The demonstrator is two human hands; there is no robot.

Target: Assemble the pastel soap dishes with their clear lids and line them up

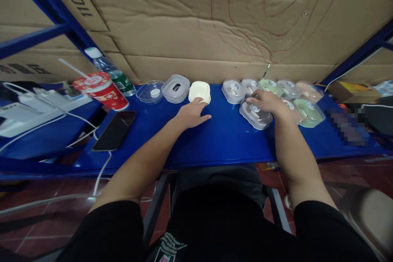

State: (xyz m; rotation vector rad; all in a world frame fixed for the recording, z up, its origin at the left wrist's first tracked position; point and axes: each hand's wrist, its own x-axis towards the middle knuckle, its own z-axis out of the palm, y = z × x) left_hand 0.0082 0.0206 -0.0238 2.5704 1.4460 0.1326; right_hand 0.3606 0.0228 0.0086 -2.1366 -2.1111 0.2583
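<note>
My left hand (193, 114) rests with its fingers apart at the near edge of a small cream-coloured container (199, 90). Left of that container sit a grey container with a dark slot (176, 89) and a clear lid with a white round piece (150, 92). My right hand (265, 101) is over the right rows of lidded boxes, its fingertips near the top of a grey box with a clear lid (255, 114); whether it grips the box cannot be made out. Behind and beside it are more grey, green (308, 112) and pink boxes (310, 91).
At the left of the blue table (219, 143) are a red paper cup with straw (102, 90), a water bottle (113, 73), a black phone (115, 131) and a white power strip (37, 110). A cardboard wall (172, 20) stands behind. A yellow box (353, 92) is at right.
</note>
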